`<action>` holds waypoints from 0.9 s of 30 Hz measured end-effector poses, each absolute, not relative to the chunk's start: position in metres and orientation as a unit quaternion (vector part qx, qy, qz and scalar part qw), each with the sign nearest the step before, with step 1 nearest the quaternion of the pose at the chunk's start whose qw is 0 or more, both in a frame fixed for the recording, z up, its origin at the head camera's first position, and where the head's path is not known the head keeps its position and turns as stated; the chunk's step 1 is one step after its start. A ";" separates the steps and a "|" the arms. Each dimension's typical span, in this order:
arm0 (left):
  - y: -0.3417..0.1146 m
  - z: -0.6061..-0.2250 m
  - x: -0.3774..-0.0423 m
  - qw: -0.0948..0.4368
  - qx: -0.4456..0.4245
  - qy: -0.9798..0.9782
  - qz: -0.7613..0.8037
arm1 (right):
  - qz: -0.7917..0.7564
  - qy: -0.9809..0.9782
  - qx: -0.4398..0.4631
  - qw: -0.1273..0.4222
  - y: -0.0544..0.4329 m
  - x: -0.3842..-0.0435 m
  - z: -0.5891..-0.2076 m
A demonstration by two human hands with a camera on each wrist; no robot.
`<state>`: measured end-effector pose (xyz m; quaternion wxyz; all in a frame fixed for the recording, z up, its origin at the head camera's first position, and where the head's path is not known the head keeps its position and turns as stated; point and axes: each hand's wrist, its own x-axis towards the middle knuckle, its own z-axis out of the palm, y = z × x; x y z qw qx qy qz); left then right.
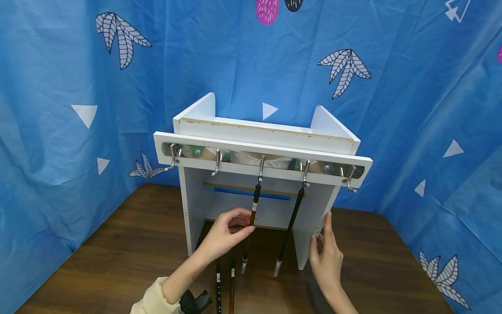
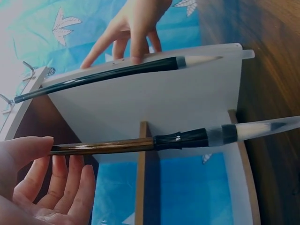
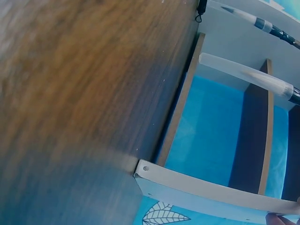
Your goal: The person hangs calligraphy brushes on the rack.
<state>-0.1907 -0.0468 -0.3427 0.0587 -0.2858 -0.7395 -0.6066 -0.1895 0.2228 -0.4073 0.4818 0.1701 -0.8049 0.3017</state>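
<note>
Blue patterned curtain (image 1: pixel 243 56) stands behind the bench (image 1: pixel 117 244), which carries a white shelf unit (image 1: pixel 270 136). Head view: the brown brush (image 1: pixel 252 213) hangs tip-down from the middle hook (image 1: pixel 261 168) at the shelf unit's front; the left hand (image 1: pixel 225 237) is clamped on its handle, probably to limit swing. The black brush (image 1: pixel 292 218) hangs one hook to the right. The right hand (image 1: pixel 327 259), fingers extended, touches the shelf unit's right side panel (image 1: pixel 312 218), presumably as a brace. Left wrist view: thumb and fingers pinch the brown brush; the right hand's fingers sit apart along the panel edge. Right wrist view: a clear cap (image 3: pixel 225 67) sleeves a brush tip before the shelf unit, likely protecting bristles.
</note>
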 end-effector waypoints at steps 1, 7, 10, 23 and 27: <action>-0.046 -0.344 -0.191 0.057 -0.285 -0.739 -0.608 | 0.302 -0.805 0.170 0.481 0.223 -0.189 -0.407; -0.046 -0.348 -0.192 0.050 -0.284 -0.740 -0.608 | 0.310 -0.809 0.163 0.472 0.223 -0.189 -0.406; -0.045 -0.350 -0.191 0.048 -0.284 -0.739 -0.610 | 0.316 -0.810 0.161 0.466 0.223 -0.189 -0.406; -0.051 -0.355 -0.187 0.041 -0.283 -0.745 -0.603 | 0.314 -0.804 0.165 0.477 0.222 -0.189 -0.403; -0.054 -0.360 -0.186 0.039 -0.285 -0.748 -0.597 | 0.313 -0.805 0.166 0.475 0.222 -0.188 -0.403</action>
